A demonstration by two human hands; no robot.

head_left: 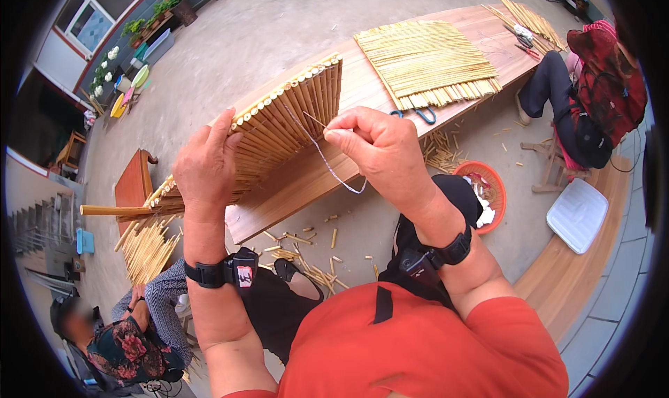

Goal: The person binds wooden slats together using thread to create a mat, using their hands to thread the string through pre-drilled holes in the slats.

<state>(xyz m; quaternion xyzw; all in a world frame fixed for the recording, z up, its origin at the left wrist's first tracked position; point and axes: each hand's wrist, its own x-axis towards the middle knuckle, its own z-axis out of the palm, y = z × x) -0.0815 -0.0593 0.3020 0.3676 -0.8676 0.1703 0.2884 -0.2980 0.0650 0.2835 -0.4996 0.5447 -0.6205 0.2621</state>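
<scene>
A mat of straight golden reed stalks stands tilted on edge on the long wooden table, its cut ends along the top. My left hand grips its near left part, fingers over the upper edge and thumb against the stalks. My right hand pinches a thin needle between thumb and fingers, just right of the mat's face. A pale twisted thread runs from the stalks and loops below that hand. Beyond it, a second reed mat lies flat, with blue scissor handles at its near edge.
The wooden table runs to the far right, bearing more reeds and red-handled pliers. An orange basket and cut reed pieces are on the floor. One person sits right, another lower left beside loose reeds.
</scene>
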